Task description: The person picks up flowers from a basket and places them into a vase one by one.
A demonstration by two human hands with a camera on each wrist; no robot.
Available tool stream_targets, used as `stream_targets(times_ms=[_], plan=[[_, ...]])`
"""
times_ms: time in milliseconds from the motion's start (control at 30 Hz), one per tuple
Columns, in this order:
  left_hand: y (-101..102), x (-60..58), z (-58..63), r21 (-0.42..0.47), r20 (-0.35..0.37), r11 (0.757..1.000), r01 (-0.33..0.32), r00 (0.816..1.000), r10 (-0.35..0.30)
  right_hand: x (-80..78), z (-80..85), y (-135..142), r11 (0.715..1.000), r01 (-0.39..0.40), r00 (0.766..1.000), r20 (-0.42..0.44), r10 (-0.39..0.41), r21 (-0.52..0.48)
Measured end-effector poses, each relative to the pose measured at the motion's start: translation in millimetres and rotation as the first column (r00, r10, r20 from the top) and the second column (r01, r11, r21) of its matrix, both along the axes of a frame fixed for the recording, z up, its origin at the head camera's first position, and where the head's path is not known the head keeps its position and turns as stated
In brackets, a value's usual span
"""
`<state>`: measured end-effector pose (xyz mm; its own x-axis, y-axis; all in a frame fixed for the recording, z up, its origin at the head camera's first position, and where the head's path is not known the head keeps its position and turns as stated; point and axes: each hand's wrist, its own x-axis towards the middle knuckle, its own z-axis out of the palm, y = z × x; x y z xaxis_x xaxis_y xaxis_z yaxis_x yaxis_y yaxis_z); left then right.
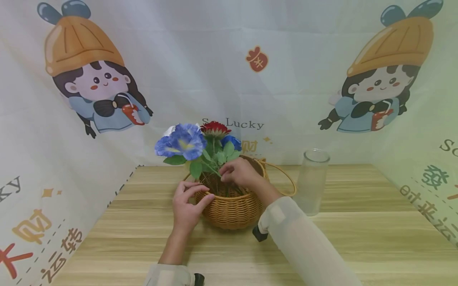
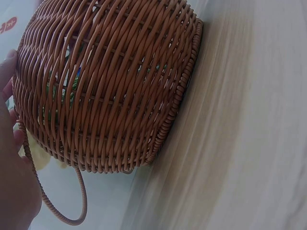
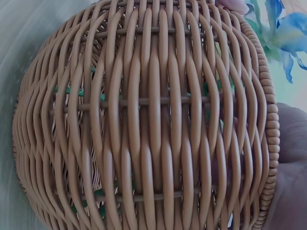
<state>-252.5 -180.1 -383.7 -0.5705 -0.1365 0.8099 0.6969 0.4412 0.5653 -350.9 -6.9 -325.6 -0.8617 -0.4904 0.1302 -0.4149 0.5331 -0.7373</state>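
Observation:
A round wicker basket (image 1: 232,210) stands upright on the table with artificial flowers in it. Its woven side fills much of both wrist views. My left hand (image 1: 187,202) holds the basket's left rim, thumb and fingers curled about it. Over the opening, my right hand (image 1: 241,173) pinches a green stem among the leaves; which flower it belongs to is hard to tell. A large blue-violet flower (image 1: 184,142) leans left, a red flower (image 1: 215,128) stands behind it, and a smaller blue flower (image 1: 231,142) is to the right. Green stems show through the weave.
A tall clear glass vase (image 1: 313,182) stands right of the basket. The basket's looped handle (image 1: 286,174) sticks out towards it. A printed cloth (image 1: 200,79) hangs behind and on both sides of the wooden table (image 1: 358,238).

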Motion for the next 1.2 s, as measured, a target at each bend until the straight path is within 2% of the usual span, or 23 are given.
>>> stream_targets(times_ms=[267,400,533,633,800,900,1033,1200], plan=[[0.5,1.7,0.0,0.011,0.025,1.000,0.017,1.000,-0.017,5.3,2.2,1.2,0.986,0.096,0.992,0.093,-0.083,-0.139],[0.8,2.1,-1.1,0.014,0.027,1.000,0.017,0.999,-0.017,7.8,3.9,0.5,0.981,0.128,0.990,0.080,-0.117,-0.146],[0.6,1.8,-2.1,0.031,0.019,0.999,0.024,1.000,-0.025,10.9,7.5,0.1,0.991,0.130,0.987,-0.087,-0.132,-0.019],[0.2,0.9,-1.9,0.042,0.004,0.999,0.030,1.000,-0.030,13.6,12.6,0.1,0.985,0.152,0.964,-0.234,-0.130,0.080],[0.6,0.7,-2.3,0.065,0.030,0.997,0.032,0.999,-0.034,16.5,19.7,1.6,0.967,0.227,0.934,-0.309,-0.182,0.117],[0.8,0.6,-2.7,0.062,0.027,0.997,0.035,0.999,-0.037,15.7,21.3,3.0,0.965,0.254,0.925,-0.309,-0.220,0.072],[1.0,0.2,-2.9,0.048,-0.009,0.998,0.033,0.999,-0.033,13.5,23.1,4.6,0.968,0.252,0.921,-0.302,-0.246,-0.019],[0.5,-1.9,-5.6,0.047,-0.007,0.999,0.014,1.000,-0.013,12.5,24.7,7.3,0.965,0.225,0.938,-0.237,-0.251,-0.131]])
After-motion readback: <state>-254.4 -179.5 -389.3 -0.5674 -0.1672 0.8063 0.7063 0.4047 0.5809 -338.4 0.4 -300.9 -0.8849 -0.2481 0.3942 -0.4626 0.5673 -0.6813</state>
